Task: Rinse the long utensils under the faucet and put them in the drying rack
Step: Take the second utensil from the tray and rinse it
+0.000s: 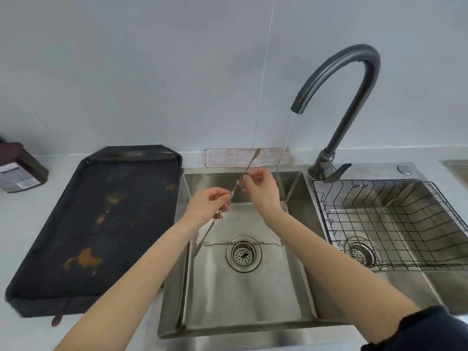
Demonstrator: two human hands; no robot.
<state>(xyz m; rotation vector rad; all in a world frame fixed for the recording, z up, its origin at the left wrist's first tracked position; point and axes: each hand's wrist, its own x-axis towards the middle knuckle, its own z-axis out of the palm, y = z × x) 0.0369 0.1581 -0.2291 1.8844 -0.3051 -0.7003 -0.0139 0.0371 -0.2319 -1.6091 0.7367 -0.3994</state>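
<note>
A long thin metal utensil [249,163] runs diagonally over the left sink basin [253,300], its upper end toward the wall and its lower end near the basin's left side. My left hand [207,203] grips its middle. My right hand [258,188] pinches it a little higher up. A thin stream of water falls from the dark curved faucet [354,79] just right of my right hand. Another long utensil [217,243] lies across the basin floor by the drain. A black wire drying rack [390,224] sits in the right basin and holds nothing I can see.
A black, rust-stained tray [101,224] lies on the white counter left of the sink. A folded cloth [228,157] rests behind the basin against the wall. A brown box [17,168] stands at the far left.
</note>
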